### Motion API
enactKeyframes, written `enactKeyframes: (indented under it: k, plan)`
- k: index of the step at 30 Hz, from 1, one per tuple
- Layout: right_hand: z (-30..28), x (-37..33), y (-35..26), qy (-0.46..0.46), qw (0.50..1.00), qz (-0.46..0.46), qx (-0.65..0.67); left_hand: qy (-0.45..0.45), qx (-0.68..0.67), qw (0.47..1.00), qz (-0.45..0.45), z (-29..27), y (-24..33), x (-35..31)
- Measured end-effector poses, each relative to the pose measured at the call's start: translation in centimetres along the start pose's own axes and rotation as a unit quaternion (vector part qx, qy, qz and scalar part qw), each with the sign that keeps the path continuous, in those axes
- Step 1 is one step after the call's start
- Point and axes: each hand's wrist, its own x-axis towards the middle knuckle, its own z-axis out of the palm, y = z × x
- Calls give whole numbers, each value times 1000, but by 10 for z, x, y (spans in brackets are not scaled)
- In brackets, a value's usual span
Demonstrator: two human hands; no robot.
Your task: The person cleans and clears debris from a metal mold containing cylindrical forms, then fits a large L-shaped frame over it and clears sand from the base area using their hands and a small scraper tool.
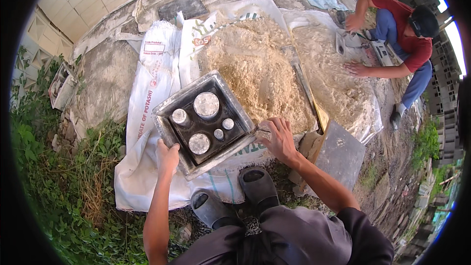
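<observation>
A square metal mould (203, 122) sits on white sacks (147, 93) spread on the ground, right in front of the person's feet. It is the thing both hands are on.

The left hand (168, 156) holds the near left edge of the mould. The fingers are curled over the rim, so this grip is closed on the mould. The right hand (278, 137) is at the mould's right corner. Its fingers are bent around the rim there, so this grip is closed on the mould too. The mould lies between the two hands, a bit farther from the person than the hands are.

Inside the mould the floor is dark. Five round grey pegs (206, 104) stand up from it. Two are big, one is middle-sized and two are small. No sand or mix can be seen in it.

Just behind the mould is a big heap of pale sandy mix (255, 68) on the sacks. A long tool with a handle (304, 86) lies on the heap, to the right of the mould. A flat grey slab (341, 152) leans to the right of the mould, past the right hand. Two dark sandals (257, 184) are just below the mould.

Far to the right of the mould, past the heap, another person in a red shirt (409, 34) crouches with both hands down by the mix.
</observation>
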Motion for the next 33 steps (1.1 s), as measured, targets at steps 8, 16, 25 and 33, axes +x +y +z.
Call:
enactKeyframes:
  k: [8, 16, 25, 33]
  plan:
    - [14, -2, 16, -23, 1000, 19, 2, 6, 87, 996, -8, -5, 18, -26]
    - [22, 25, 15, -112, 993, -22, 29, 36, -224, 970, 84, 24, -31, -31]
    - [40, 23, 19, -133, 989, -13, 64, 60, -322, 945, -2, 26, -18, -40]
    - [36, 38, 19, -110, 990, -71, 52, 72, -336, 939, -15, 29, -11, -40]
